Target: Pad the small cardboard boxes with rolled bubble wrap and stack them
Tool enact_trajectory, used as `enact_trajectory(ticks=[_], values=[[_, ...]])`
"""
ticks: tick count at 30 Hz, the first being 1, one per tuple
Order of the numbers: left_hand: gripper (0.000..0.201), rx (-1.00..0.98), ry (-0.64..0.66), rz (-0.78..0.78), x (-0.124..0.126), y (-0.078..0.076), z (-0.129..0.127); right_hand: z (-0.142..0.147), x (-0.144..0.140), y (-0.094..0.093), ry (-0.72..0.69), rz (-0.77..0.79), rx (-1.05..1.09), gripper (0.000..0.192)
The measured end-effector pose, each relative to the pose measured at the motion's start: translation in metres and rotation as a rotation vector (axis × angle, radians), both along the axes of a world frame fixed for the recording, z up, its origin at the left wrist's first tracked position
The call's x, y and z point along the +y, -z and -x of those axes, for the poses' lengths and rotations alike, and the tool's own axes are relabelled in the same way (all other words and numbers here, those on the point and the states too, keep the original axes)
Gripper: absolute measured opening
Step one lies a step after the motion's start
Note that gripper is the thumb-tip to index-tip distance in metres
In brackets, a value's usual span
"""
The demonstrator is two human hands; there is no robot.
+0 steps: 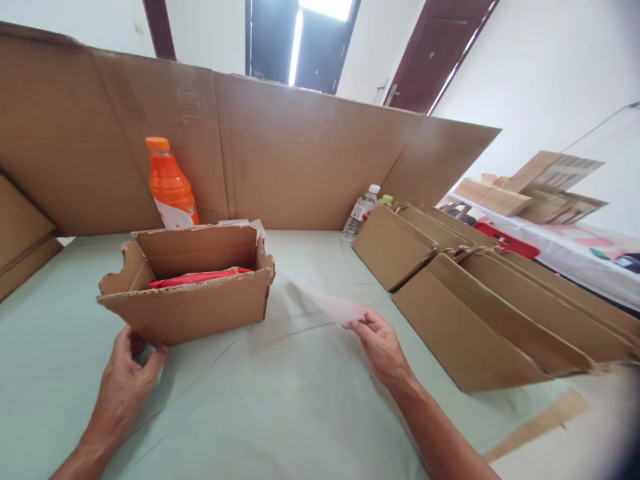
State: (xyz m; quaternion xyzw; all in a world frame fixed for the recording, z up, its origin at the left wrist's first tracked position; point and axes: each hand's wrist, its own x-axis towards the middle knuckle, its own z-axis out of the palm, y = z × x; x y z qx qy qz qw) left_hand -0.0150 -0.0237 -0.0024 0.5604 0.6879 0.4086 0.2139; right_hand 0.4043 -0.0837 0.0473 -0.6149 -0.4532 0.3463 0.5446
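An open cardboard box point(200, 313) with rough-cut edges stands in front of me, left of the middle. Inside it lies a red packet point(200, 277), mostly hidden by the front wall. At the box's lower left corner is my left hand point(127, 377), its thumb on the near side and its other fingers curled around the corner, partly hidden. My right hand point(380, 343) pinches the near end of a thin white sheet of paper point(330, 305) between thumb and fingers. The sheet slants away to the left, toward the box's right side.
Behind the box stand an orange drink bottle point(173, 183) and a tall cardboard screen point(310, 153). A clear water bottle point(361, 213) is at the back right. Several cardboard boxes point(475, 333) line the right side of the pale green tabletop point(280, 413).
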Motion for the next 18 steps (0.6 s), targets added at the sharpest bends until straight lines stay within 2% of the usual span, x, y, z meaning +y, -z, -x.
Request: enact_trajectory(ticks=[3,5,6,8,10,12,14,16,18], values=[[0.077,-0.047,-0.089,-0.052,-0.031,-0.02,-0.008,0.01,-0.037,0.004,-0.024,0.042,0.162,0.027],[0.078,-0.086,-0.143,-0.121,-0.063,-0.029,-0.018,0.016,-0.056,0.006,-0.094,0.056,0.164,0.026],[0.075,-0.15,-0.123,-0.119,-0.08,-0.032,-0.026,0.02,-0.064,0.006,-0.146,0.053,0.147,0.026],[0.071,-0.386,0.028,0.004,-0.11,-0.033,-0.046,0.031,-0.077,0.007,-0.27,0.036,0.081,0.022],[0.081,-0.661,0.249,0.272,-0.127,-0.033,-0.07,0.047,-0.085,0.007,-0.427,0.036,-0.019,0.014],[0.091,-0.876,0.427,0.493,-0.131,-0.035,-0.092,0.065,-0.091,0.007,-0.586,0.053,-0.124,0.011],[0.083,-0.989,0.509,0.549,-0.128,-0.036,-0.107,0.08,-0.095,0.009,-0.696,0.054,-0.182,0.012],[0.071,-1.01,0.496,0.529,-0.125,-0.037,-0.114,0.091,-0.1,0.013,-0.733,0.046,-0.181,0.014],[0.069,-1.009,0.425,0.54,-0.124,-0.037,-0.116,0.095,-0.106,0.02,-0.688,0.037,-0.119,0.014]])
